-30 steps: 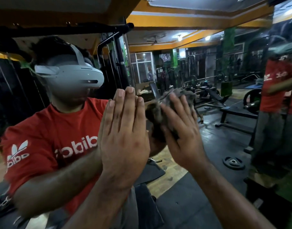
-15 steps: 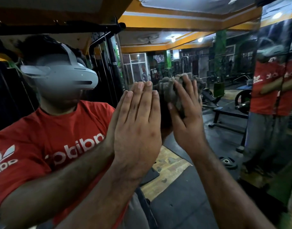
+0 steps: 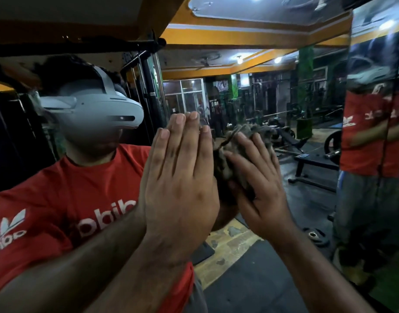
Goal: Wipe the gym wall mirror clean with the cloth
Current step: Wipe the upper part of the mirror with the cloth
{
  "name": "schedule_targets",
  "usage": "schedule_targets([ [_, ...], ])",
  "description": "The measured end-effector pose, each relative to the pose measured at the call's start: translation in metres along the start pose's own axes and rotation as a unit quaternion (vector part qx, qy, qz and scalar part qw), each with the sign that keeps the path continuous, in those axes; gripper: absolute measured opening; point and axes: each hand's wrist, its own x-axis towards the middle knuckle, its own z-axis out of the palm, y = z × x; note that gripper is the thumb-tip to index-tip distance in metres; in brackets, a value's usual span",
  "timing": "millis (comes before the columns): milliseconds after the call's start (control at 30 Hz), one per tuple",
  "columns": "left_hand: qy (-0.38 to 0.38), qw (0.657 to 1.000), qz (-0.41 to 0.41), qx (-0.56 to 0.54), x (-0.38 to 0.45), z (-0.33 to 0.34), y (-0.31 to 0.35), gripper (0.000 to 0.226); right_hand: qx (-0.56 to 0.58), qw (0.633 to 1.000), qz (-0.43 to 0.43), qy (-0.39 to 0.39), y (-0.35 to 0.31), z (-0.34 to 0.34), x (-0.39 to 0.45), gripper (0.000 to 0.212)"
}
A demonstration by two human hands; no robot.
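Head view: right hand [image 3: 259, 184] presses bunched cloth [image 3: 243, 150] to mirror [image 3: 284, 222]; left hand [image 3: 180, 177] flat.

Left hand [image 3: 182, 184] flat on the mirror [image 3: 273, 98], right hand [image 3: 261, 188] pressing the cloth [image 3: 246, 141] (grey, bunched) beside it

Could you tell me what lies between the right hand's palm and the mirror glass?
In the head view, the bunched grey cloth lies between the right hand and the mirror, pressed to the glass by spread fingers.
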Motion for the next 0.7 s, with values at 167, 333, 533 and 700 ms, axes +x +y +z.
schedule_targets([
  [167,0.008,1.0,-0.01,-0.004,0.017,0.026,0.033,0.051,0.027,0.997,0.065,0.032,0.027,-0.012,0.032,0.059],
  [333,0.003,1.0,0.0,0.016,0.021,0.048,0.048,0.049,0.007,1.0,0.016,0.0,0.068,-0.033,0.0,0.057],
  [533,0.008,1.0,0.002,0.013,0.042,0.071,0.081,0.048,0.048,0.998,0.038,0.014,0.089,-0.041,0.016,0.057],
  [700,0.009,1.0,-0.015,0.018,0.046,0.094,0.106,0.048,0.001,0.999,0.044,0.017,0.134,-0.064,0.007,0.06],
])
